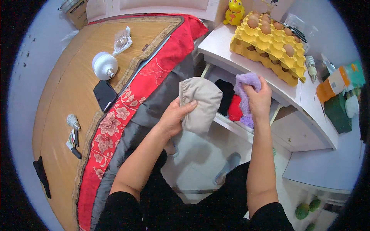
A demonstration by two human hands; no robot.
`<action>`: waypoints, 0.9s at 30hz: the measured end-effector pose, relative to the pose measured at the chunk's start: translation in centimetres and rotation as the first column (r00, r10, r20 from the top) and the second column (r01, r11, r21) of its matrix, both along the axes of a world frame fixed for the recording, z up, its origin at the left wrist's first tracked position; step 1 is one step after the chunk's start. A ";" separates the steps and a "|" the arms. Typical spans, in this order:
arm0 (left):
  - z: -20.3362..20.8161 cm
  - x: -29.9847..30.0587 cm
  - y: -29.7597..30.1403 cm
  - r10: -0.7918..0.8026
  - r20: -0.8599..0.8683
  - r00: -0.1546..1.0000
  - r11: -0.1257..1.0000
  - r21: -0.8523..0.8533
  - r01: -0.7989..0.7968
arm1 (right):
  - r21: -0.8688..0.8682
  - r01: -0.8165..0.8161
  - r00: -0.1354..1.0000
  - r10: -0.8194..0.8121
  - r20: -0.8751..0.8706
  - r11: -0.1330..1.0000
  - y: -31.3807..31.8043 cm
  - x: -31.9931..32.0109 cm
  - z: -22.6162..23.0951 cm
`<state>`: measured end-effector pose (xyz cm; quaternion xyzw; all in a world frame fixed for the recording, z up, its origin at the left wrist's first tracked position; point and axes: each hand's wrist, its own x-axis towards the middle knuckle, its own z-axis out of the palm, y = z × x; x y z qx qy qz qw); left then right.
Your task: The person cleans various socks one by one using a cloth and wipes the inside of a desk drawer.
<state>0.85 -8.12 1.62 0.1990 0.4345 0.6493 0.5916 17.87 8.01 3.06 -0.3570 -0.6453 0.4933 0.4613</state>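
Observation:
A folded beige cloth garment (pixel 201 104) with a gathered, elastic-looking edge is pinched in my left hand (pixel 176 117), thumb on top. It is held up just left of an open white drawer (pixel 236 127). At that drawer, my right hand (pixel 257 99) grips a fluffy lilac sock-like piece (pixel 246 81). Part of the lilac fabric hangs down toward the drawer. Inside lie a black cloth item (pixel 223 96) and a red one (pixel 235 108), close beside the lilac fabric. My fingers hide part of what each hand holds.
Above the drawer, yellow trays of eggs (pixel 269 48) and a yellow toy figure (pixel 234 13) stand on the white cabinet (pixel 217 42). A bed with a wooden mat (pixel 61 115) lies to the left, bearing a bulb (pixel 104 66), a phone (pixel 105 95) and a black sock-like cloth (pixel 41 177).

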 end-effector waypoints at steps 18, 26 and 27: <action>-2.8 -0.8 0.2 0.326 0.113 0.938 0.944 0.005 -0.329 | 0.442 -0.460 0.874 0.305 0.378 0.770 -8.5 -4.6 -1.9; -1.7 -2.7 0.0 0.155 0.412 0.898 0.965 0.132 -0.227 | -0.132 -0.160 0.987 0.159 -0.021 0.978 -3.2 -3.3 -2.2; -1.6 -2.5 0.0 0.153 0.413 0.898 0.965 0.133 -0.225 | -0.291 -0.272 0.953 0.214 -0.215 0.917 -3.7 -3.5 -2.8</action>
